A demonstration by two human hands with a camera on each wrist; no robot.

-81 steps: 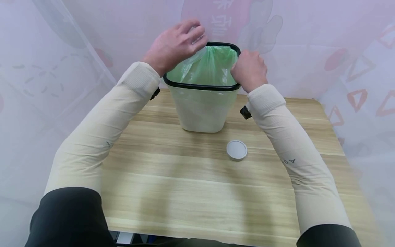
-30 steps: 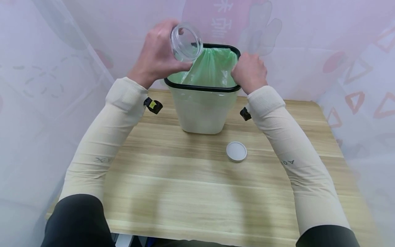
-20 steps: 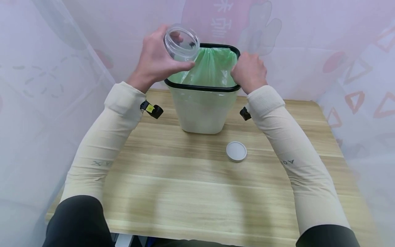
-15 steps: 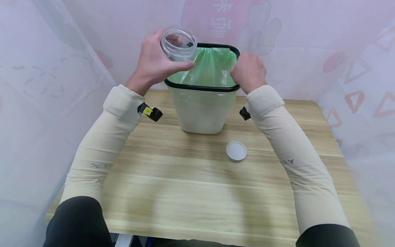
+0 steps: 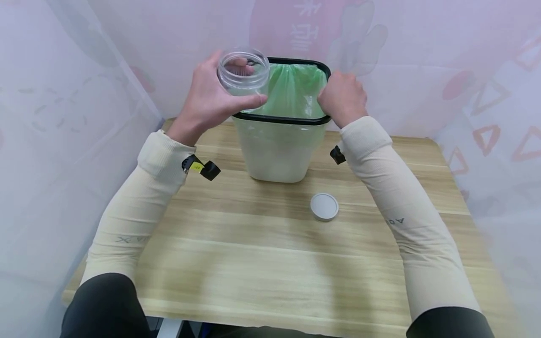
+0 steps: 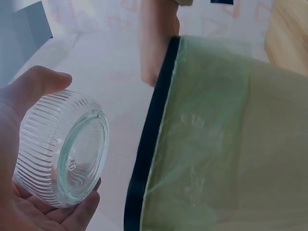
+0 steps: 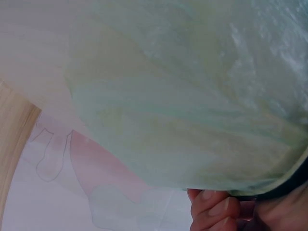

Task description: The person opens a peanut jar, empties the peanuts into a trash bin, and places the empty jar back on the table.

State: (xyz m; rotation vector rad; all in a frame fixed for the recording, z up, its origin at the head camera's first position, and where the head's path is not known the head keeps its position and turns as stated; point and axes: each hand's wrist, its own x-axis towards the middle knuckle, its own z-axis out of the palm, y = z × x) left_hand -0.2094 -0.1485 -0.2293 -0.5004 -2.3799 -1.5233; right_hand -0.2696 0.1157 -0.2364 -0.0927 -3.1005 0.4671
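Observation:
A clear ribbed glass jar [image 5: 244, 77], mouth up and without a lid, is held in my left hand [image 5: 209, 96] over the left side of the bin's rim. The left wrist view shows the jar's round base [image 6: 84, 156], with thumb and fingers curled around its sides. My right hand [image 5: 344, 97] grips the black rim at the right of a pale trash bin [image 5: 279, 150]. A green bag [image 5: 296, 91] lines the bin. In the right wrist view, curled fingers [image 7: 211, 209] show under the rim and bag edge. The bin's bottom inside is hidden.
A round white lid [image 5: 324, 206] lies on the wooden table [image 5: 262, 263] in front of the bin, toward the right. Printed pale curtains [image 5: 190, 28] stand close behind the table and on both sides.
My left hand has turned the jar from tipped over the bin to mouth up, and has lowered it slightly to the left. The right hand stays on the rim.

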